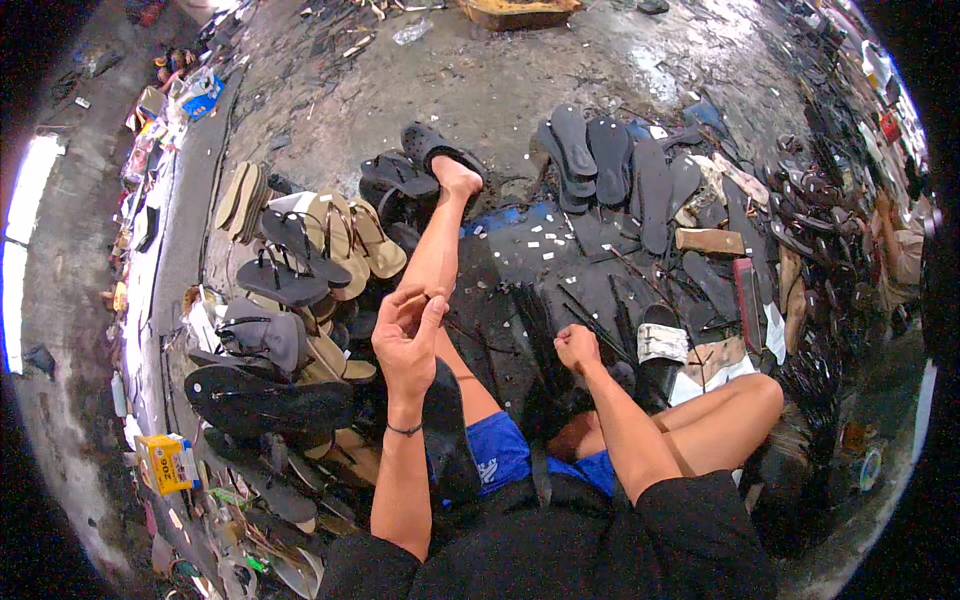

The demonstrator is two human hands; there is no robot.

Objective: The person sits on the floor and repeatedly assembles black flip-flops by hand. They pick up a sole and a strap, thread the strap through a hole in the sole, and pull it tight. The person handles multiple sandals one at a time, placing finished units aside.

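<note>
Down on the floor point(520, 90), the person's left hand point(405, 340) pinches its fingers point(432, 305) narrowly above a black sandal sole point(447, 440) leaning on the thigh. Their right hand point(578, 348) is a closed fist; what it holds I cannot tell. Piled sandals point(290, 270) lie just left.

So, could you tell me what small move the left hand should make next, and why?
Probably lower the left hand to grip the black sole lying across the thigh: its fingertips are pinched above it, seemingly empty, while the right hand is fisted apart.
</note>
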